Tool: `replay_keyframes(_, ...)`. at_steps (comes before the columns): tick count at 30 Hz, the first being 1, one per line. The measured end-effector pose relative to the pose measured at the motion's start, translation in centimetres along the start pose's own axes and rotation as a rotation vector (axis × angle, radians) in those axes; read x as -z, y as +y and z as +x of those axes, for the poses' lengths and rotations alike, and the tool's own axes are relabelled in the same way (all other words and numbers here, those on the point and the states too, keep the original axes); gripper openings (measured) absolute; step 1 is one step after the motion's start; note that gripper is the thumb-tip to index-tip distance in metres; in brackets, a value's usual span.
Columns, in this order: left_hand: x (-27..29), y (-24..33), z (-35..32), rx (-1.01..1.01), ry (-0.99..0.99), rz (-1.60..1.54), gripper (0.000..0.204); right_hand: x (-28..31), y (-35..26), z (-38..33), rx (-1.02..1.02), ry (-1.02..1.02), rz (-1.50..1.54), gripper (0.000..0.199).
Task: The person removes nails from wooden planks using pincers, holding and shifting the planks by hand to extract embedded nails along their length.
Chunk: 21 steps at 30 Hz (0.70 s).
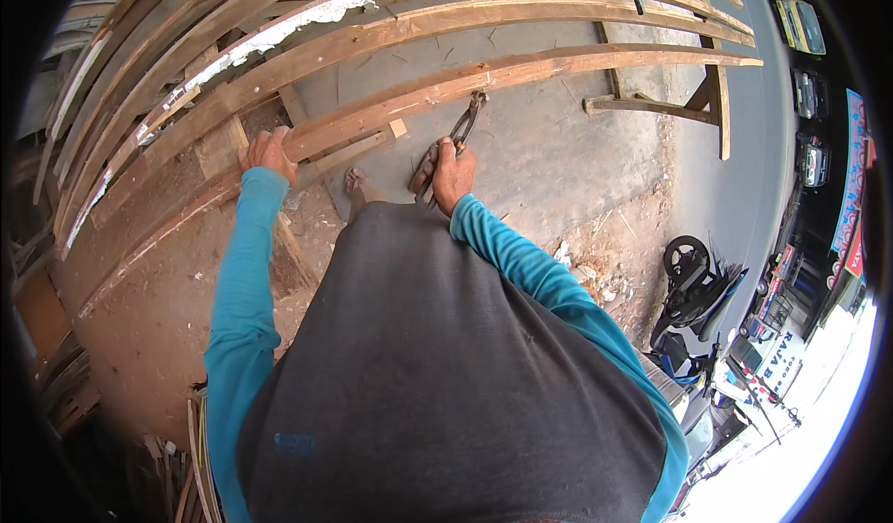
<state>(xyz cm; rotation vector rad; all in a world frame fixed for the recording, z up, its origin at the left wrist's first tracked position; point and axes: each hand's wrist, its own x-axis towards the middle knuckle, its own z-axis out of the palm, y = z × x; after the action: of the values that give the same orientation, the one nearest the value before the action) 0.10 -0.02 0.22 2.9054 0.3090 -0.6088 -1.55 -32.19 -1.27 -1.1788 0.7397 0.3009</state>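
Note:
A long wooden beam [400, 100] runs across in front of me, curved by the lens. My left hand [268, 155] is closed over this beam, left of the middle, its fingers wrapped over the far edge. In my right hand [453, 177] I grip a pair of carpenter's pincers [465, 125] by the handles. Their jaws point away from me and meet the beam's near edge. Whether a nail sits between the jaws is too small to tell.
Several more long beams [521, 9] lie parallel beyond, one with white flaking coating [316, 16]. A wooden trestle [718, 104] supports them at the right. My feet [353, 181] stand below the beam. Rubble [591, 276] and a parked motorbike [693, 290] are to the right, beside a road.

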Motion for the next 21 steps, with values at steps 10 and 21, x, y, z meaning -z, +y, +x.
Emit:
replay_keyframes(10, 0.1, -0.2, 0.3, 0.043, -0.079, 0.006, 0.063, 6.9, -7.0, -1.3, -0.091, -0.288, -0.369, 0.047)
replay_keyframes(21, -3.1, -0.2, -2.7, -0.003, 0.261, -0.045, 0.076, 9.0, -15.8, 0.8, -0.392, -0.469, -0.53, 0.064)
